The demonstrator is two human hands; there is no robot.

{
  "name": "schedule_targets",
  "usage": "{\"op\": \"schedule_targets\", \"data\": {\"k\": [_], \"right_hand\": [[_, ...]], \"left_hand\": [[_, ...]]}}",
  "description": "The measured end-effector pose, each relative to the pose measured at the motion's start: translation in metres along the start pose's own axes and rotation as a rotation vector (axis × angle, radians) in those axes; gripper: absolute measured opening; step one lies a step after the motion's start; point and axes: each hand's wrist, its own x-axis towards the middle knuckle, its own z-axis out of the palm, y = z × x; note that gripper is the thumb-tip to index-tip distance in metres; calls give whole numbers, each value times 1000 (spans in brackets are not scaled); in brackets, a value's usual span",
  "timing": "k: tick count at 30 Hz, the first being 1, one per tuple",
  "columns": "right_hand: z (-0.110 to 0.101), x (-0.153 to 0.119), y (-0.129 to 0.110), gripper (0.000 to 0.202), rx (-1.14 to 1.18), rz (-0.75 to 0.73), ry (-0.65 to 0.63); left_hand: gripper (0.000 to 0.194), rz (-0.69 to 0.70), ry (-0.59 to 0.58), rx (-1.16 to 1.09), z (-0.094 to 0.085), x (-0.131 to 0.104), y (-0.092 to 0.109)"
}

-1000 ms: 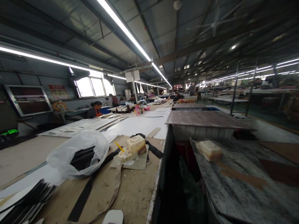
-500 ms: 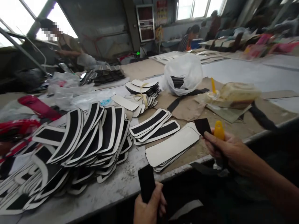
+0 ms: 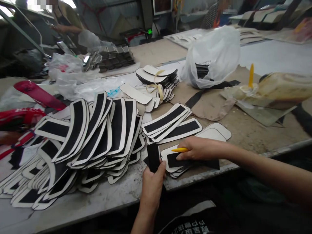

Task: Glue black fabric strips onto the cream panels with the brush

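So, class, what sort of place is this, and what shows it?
Probably a workshop or factory: many similar white pieces with black strips lie piled on a large worktable, a plastic bag holds dark pieces, and another person is in the background.

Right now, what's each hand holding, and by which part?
Left hand: black strip, by its lower end, thumb across the face. Right hand: yellow pointed stick, one end protruding; the gripped part is hidden in the hand.

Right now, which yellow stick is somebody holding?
The yellow stick in the right hand, pointing sideways. The other yellow stick stands upright beside the cloudy container, with no hand on it.
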Motion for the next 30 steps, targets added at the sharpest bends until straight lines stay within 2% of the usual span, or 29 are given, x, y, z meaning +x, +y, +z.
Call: {"op": "schedule_targets", "data": {"k": [6, 13, 19, 23, 27, 30], "right_hand": [[-3, 26, -5, 24, -168, 57, -60], [-1, 36, -3, 21, -278, 35, -57], [1, 39, 1, 24, -320, 25, -75], [3, 43, 1, 26, -362, 18, -69], [3, 39, -5, 28, -386, 62, -65], [-4, 18, 0, 27, -453, 92, -33]], "left_hand": [[30, -41, -53, -11, -3, 5, -4], [26, -70, -78, -3, -2, 7, 0], [23, -69, -46, 30, 1, 8, 2], [29, -97, 5, 41, 4, 11, 1], [32, -135, 72, 9, 8, 14, -4], [31, -135, 83, -1, 9, 15, -7]]}}
